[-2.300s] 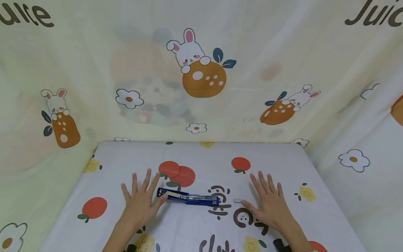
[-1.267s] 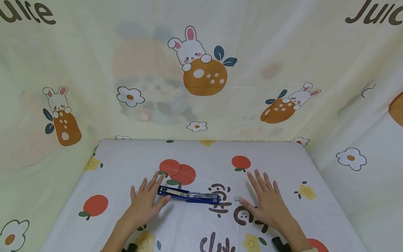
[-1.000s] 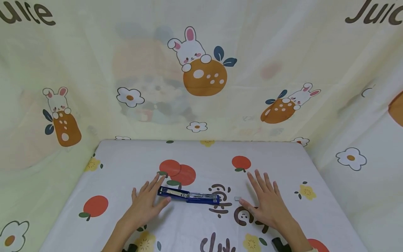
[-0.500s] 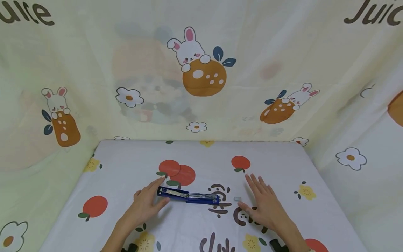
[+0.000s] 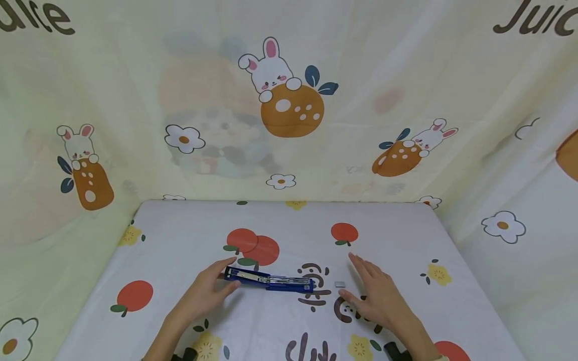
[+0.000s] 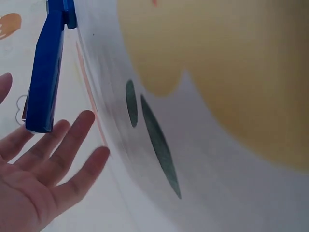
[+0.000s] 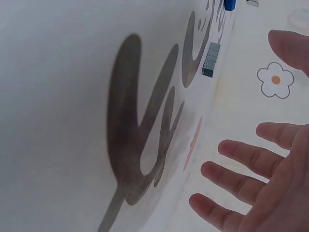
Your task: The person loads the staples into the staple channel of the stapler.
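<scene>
Wrist gear: a black piece (image 5: 185,355) at the left wrist, another black piece (image 5: 397,352) at the right, both cut off by the bottom edge.
Right hand (image 5: 379,296): fingers extended, thumb wide apart, holding nothing; thumb tip just beside a small grey ridged metal staple strip (image 5: 340,285).
Left hand (image 5: 205,293): fingers relaxed, thumb wide, around the left end of a long dark-blue stapler (image 5: 276,287); contact cannot be told.
Between stapler and strip: flat brown lettering (image 5: 314,303) printed on the white fruit-patterned tablecloth (image 5: 266,321).
Stapler's trough: unfolded lengthwise, pale strip (image 5: 248,275) in the left part, shiny metal rail (image 5: 291,281) in the right; its load is too small to tell.
Far side: cream cloth backdrop (image 5: 217,20) with rabbit-and-orange prints (image 5: 292,111).
</scene>
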`<state>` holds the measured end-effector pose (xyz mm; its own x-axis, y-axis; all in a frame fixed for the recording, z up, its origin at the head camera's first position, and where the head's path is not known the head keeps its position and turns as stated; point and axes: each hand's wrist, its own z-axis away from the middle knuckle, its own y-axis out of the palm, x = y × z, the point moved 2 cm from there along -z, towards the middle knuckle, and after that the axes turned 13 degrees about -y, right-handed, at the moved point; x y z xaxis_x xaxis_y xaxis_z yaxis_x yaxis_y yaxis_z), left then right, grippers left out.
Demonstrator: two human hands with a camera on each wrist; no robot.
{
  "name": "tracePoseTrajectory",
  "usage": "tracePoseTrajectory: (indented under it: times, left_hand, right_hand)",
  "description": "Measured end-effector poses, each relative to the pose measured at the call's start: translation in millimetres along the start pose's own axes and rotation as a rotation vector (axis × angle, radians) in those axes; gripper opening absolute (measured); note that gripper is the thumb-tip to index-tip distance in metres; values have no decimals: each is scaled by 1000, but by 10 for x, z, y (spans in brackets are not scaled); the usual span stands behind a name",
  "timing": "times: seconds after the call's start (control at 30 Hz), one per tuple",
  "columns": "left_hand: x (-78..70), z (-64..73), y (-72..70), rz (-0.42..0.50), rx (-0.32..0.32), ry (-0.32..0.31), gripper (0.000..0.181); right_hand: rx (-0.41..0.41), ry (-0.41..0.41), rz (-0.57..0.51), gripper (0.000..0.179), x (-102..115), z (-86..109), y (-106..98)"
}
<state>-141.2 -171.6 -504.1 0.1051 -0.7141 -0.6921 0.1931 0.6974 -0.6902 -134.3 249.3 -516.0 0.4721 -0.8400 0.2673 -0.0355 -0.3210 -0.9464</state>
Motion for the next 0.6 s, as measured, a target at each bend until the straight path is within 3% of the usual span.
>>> tracePoseTrajectory:
  times: [0.23, 0.6]
  left_hand:
    - [21, -30, -21, 56, 21, -10, 61]
    - [97, -93, -20, 182, 104, -47, 58]
  right_hand:
    - [-12, -12, -15, 80, 3, -24, 23]
    - [-27, -29, -16, 57, 24, -62, 96]
